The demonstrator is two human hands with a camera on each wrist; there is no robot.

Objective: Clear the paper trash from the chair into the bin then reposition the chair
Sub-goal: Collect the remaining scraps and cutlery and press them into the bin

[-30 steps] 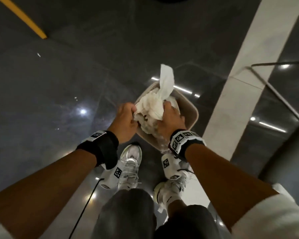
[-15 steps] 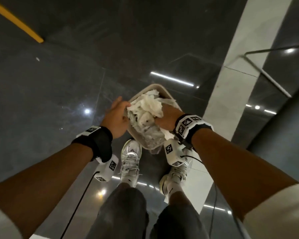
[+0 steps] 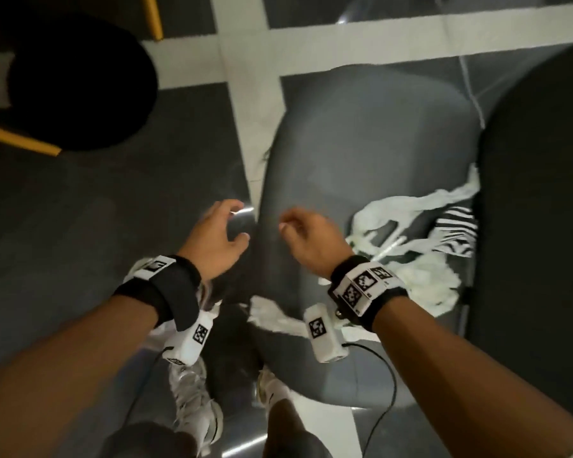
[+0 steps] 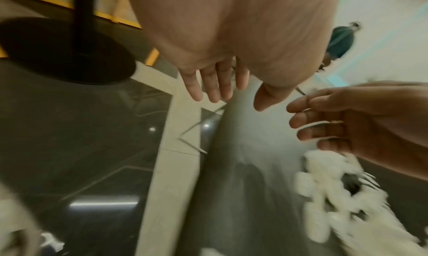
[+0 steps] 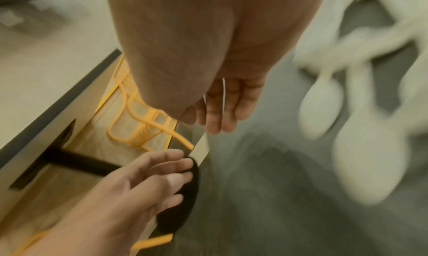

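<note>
Item 1, my left hand [image 3: 217, 238]: empty, fingers loosely spread and relaxed, hanging over the dark floor at the chair seat's 9 o'clock edge.

Item 2, my right hand [image 3: 311, 241]: empty too, fingers slack and slightly curled, nothing pinched, above the left half of the seat.

Item 3, chair [image 3: 361, 153]: grey padded seat, its dark backrest rising at 3 o'clock in the head view.

Item 4, paper trash [image 3: 420, 272]: white crumpled tissue heaped against the backrest at about 4 o'clock from my right hand, with a striped piece [image 3: 454, 233] tangled among it. One loose scrap [image 3: 272, 317] lies near the seat's front edge at about 6 o'clock; blur leaves me unsure whether it rests on the seat or the floor.

Item 5, bin: not in view.

Item 6, black round table base [image 3: 73, 84]: at 10 o'clock on the floor, yellow chair legs [image 3: 17, 140] beside it.

Risks, as I judge them:
- A light, ragged heap may shed pieces when I scoop it, scattering them on the floor.
- Strands tucked against the backrest could be missed.
- The front scrap may slide off if I bump the seat.
- Shifting the chair before it is cleared would spill the rest, and the table base nearby could catch a leg.
</note>
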